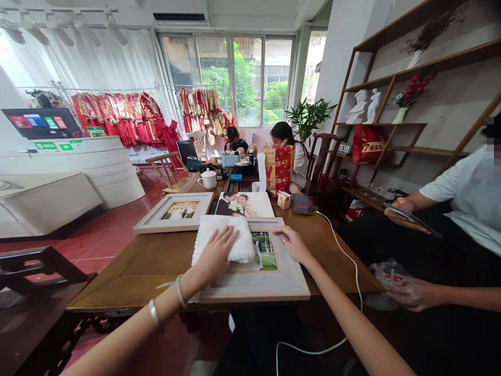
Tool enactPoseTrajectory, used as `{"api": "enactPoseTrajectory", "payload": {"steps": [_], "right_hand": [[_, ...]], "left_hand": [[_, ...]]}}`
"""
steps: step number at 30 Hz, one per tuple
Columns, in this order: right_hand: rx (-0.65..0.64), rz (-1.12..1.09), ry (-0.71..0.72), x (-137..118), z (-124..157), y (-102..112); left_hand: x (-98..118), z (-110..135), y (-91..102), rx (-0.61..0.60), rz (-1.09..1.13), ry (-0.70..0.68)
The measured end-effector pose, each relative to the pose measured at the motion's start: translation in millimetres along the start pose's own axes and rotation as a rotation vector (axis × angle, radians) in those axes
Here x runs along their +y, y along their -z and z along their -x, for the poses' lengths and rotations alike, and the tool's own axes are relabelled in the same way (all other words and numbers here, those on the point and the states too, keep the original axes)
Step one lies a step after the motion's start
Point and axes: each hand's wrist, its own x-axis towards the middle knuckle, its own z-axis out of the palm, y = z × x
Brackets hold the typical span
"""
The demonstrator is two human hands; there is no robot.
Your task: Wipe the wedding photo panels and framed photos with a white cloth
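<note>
My left hand lies flat on a folded white cloth, with its fingers stretched out. Under the cloth is a pale picture frame holding a photo with green grass; the cloth hides the photo's left part. At the frame's upper right edge, my right hand has its fingers bent over the border, a ring on one finger. Another framed photo lies to the left. A print of a couple lies just behind the frame under my hands.
A white teapot, small box and red paper bag stand farther back on the wooden table. A white cable hangs over its right edge. A person with a phone sits close at right; two people sit beyond.
</note>
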Motion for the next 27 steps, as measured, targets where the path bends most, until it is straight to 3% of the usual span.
{"api": "enactPoseTrajectory", "payload": {"steps": [6, 11, 18, 23, 27], "right_hand": [[0.004, -0.002, 0.0, 0, 0, 0], [0.003, 0.013, 0.005, -1, 0, 0], [0.012, -0.001, 0.007, 0, -1, -1], [0.015, -0.005, 0.009, 2, 0, -1], [0.016, -0.007, 0.012, 3, 0, -2]], "left_hand": [[-14, -49, 0.1, 0.128, 0.017, 0.016], [-4, -53, -0.3, 0.038, 0.025, -0.065], [30, 0, 14.9, -0.176, 0.082, -0.12], [46, 48, 23.1, -0.223, 0.162, -0.141], [58, 67, 22.0, -0.267, 0.168, -0.093]]}}
